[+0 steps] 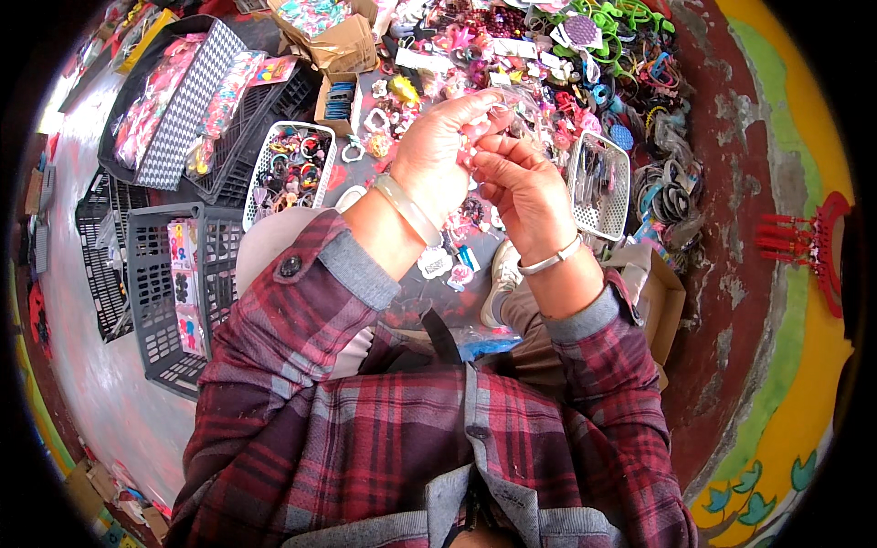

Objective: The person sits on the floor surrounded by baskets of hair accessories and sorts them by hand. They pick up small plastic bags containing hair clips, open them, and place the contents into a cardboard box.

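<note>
A red and dark checked jacket is nearest, with its sleeves reaching out to the far side. The left hand and right hand come together in the middle, fingers bent, both holding a small pink thing between them. One white basket sits left of the hands, another white basket sits right, and a bright pile of little things lies farther away.

Held pc pink; jkt red/gry plaid, cuffs gry; panel blk/wht houndstooth; baskets wht.
</note>
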`<action>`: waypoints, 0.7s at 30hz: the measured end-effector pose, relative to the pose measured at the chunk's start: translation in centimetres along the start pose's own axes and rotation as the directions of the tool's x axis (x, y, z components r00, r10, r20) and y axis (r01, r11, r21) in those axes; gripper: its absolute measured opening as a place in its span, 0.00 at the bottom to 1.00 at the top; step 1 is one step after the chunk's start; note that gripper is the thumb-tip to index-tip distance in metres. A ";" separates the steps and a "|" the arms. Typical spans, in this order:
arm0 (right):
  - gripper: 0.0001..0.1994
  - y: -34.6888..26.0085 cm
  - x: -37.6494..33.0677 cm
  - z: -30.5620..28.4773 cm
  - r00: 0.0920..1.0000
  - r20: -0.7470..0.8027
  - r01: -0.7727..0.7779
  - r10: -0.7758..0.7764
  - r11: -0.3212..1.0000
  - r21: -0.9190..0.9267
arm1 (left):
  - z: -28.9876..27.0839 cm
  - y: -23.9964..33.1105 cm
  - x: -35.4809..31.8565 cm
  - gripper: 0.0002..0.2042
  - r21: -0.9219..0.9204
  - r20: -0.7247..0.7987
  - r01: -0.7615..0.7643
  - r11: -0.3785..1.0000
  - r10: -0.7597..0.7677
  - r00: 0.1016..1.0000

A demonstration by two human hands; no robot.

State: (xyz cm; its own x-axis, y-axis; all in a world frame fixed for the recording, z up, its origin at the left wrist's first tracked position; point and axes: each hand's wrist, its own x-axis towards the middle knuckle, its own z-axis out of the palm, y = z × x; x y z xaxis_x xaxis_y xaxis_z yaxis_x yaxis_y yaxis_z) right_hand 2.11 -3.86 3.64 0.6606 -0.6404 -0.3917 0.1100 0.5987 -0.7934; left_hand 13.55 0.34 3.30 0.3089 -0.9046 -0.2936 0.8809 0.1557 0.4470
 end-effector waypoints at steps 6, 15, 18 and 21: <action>0.03 -0.2 0.1 -0.5 0.980 0.135 -0.139 0.144 0.989 -0.044 | -0.2 -0.3 0.1 0.09 -0.018 -0.008 -0.010 1.000 0.009 1.000; 0.03 -2.3 -0.8 -0.9 0.997 0.035 -0.065 0.072 0.983 -0.170 | -0.7 1.1 0.8 0.07 0.011 -0.112 -0.119 0.993 0.120 0.986; 0.04 -3.4 -1.2 -1.4 0.993 0.069 0.110 -0.094 0.951 -0.289 | -0.8 1.1 0.6 0.06 0.150 -0.199 -0.110 0.983 0.139 0.970; 0.06 -4.8 -2.1 -1.1 0.875 0.088 0.457 -0.476 0.751 -0.476 | -1.0 1.0 0.3 0.06 0.335 -0.160 -0.087 0.938 0.148 0.976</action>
State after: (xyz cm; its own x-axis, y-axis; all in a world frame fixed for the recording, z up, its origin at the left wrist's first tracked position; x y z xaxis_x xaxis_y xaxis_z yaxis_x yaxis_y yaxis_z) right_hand -0.63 -5.94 7.77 0.5909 -0.8031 0.0763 0.0309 -0.0720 -0.9969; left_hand 14.85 0.65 2.84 0.4891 -0.7964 -0.3557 0.6796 0.0923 0.7277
